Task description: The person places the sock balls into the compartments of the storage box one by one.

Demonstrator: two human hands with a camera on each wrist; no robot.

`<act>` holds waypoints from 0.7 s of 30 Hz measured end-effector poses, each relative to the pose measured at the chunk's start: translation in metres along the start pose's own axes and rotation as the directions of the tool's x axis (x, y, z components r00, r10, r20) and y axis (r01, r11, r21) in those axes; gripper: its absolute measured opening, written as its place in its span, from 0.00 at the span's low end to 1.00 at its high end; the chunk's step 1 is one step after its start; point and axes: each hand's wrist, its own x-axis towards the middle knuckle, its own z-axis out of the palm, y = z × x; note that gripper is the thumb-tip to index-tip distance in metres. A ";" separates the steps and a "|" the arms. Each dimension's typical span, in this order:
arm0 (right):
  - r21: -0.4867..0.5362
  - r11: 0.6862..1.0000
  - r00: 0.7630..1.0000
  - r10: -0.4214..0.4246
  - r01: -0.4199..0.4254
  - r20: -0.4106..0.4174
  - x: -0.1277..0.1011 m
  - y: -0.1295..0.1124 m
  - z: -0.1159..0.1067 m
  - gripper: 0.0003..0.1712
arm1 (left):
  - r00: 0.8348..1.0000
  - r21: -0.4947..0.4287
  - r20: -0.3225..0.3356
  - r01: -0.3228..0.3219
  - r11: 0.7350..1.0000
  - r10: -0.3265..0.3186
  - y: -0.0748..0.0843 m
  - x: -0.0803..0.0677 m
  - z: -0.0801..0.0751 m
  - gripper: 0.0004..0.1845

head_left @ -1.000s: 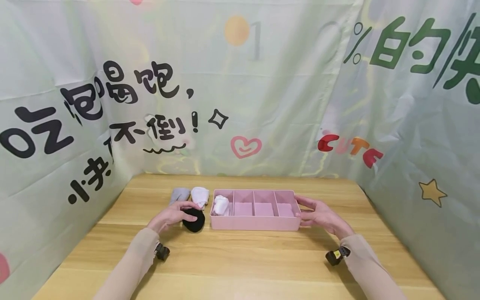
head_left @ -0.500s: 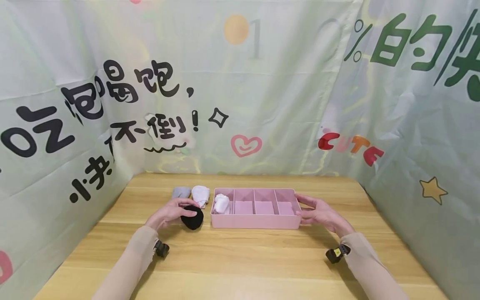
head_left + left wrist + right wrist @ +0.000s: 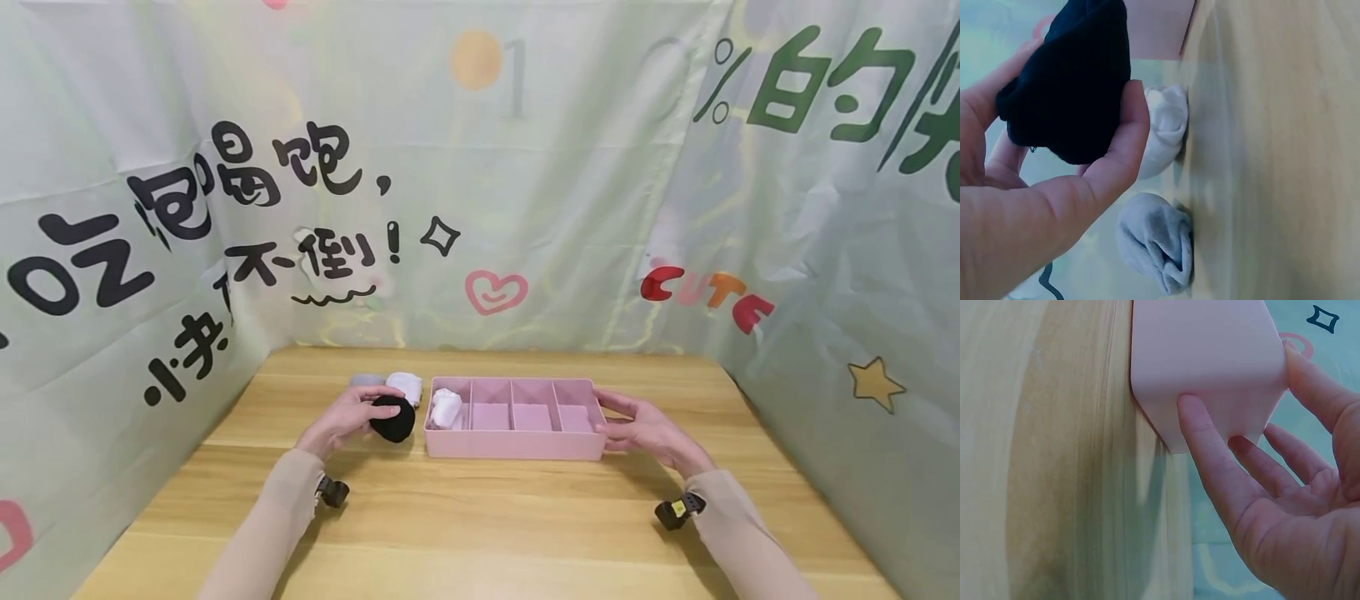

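While my left hand curled its thumb and fingers around the rolled black sock, lifted just at nine o'clock of the pink plastic divided tray, my right hand pressed straight, spread fingers against the tray's three o'clock end.

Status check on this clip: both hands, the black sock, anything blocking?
Left hand grips black sock roll, lifted beside pink organizer. Right hand braces organizer's right end. White roll fills leftmost compartment; the others are open.
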 end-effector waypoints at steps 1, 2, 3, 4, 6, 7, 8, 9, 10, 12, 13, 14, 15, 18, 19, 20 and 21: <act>-0.002 1.000 1.000 -0.004 0.004 0.005 0.001 0.000 0.000 0.45 | 1.000 0.003 -0.012 -0.003 1.000 0.003 0.001 0.001 0.000 0.26; 0.001 1.000 1.000 -0.002 0.002 0.005 0.001 0.000 0.000 0.45 | 1.000 0.002 -0.021 -0.010 1.000 0.011 0.002 0.001 0.000 0.27; 0.001 1.000 1.000 -0.001 0.001 0.006 0.001 0.000 0.000 0.45 | 0.999 0.005 -0.025 -0.023 1.000 0.023 0.003 0.001 0.000 0.26; -0.001 1.000 1.000 0.001 -0.001 0.004 0.001 0.000 0.000 0.45 | 0.999 0.000 -0.031 -0.032 1.000 0.032 0.004 0.002 0.001 0.26; 0.001 1.000 1.000 0.002 -0.002 0.004 0.001 0.001 -0.001 0.45 | 0.998 -0.002 -0.053 -0.046 0.999 0.046 0.006 0.003 0.002 0.25; -0.001 1.000 1.000 0.002 -0.002 0.004 0.002 0.001 -0.001 0.45 | 0.996 0.006 -0.064 -0.057 0.998 0.058 0.006 0.003 0.002 0.24; 0.002 1.000 1.000 0.005 -0.005 -0.002 0.002 0.001 -0.001 0.45 | 0.995 0.019 -0.079 -0.067 0.998 0.068 0.007 0.003 0.003 0.23; 0.002 1.000 1.000 0.004 -0.004 -0.001 0.002 0.002 -0.001 0.45 | 0.993 0.040 -0.091 -0.075 0.996 0.079 0.008 0.004 0.003 0.23; 0.004 1.000 1.000 0.002 -0.002 -0.001 0.002 0.002 -0.001 0.45 | 0.991 0.059 -0.107 -0.078 0.995 0.084 0.009 0.004 0.004 0.23; 0.010 1.000 1.000 -0.001 0.001 0.001 0.003 0.003 -0.002 0.45 | 0.986 0.109 -0.139 -0.081 0.991 0.096 0.011 0.005 0.005 0.23; 0.011 1.000 1.000 -0.002 0.002 0.002 0.003 0.003 -0.002 0.45 | 0.983 0.129 -0.156 -0.080 0.988 0.100 0.011 0.006 0.006 0.23; 0.012 1.000 1.000 -0.002 0.002 0.004 0.003 0.003 -0.002 0.45 | 0.980 0.147 -0.169 -0.076 0.986 0.101 0.012 0.007 0.006 0.23; 0.012 1.000 1.000 -0.004 0.003 0.006 0.003 0.003 -0.002 0.45 | 0.978 0.161 -0.179 -0.075 0.984 0.104 0.012 0.007 0.007 0.24; 0.007 1.000 1.000 -0.003 0.002 0.006 0.003 0.003 -0.002 0.45 | 0.970 0.178 -0.219 -0.065 0.982 0.104 0.014 0.009 0.010 0.23; 0.005 1.000 1.000 -0.002 0.002 0.005 0.003 0.003 -0.002 0.45 | 0.968 0.183 -0.223 -0.069 0.981 0.110 0.015 0.010 0.010 0.23; 0.003 1.000 1.000 -0.002 0.002 0.005 0.003 0.003 -0.002 0.45 | 0.966 0.188 -0.229 -0.074 0.979 0.116 0.015 0.010 0.011 0.23; 0.002 1.000 1.000 -0.002 0.002 0.004 0.003 0.002 -0.002 0.45 | 0.964 0.192 -0.234 -0.079 0.978 0.124 0.016 0.010 0.012 0.23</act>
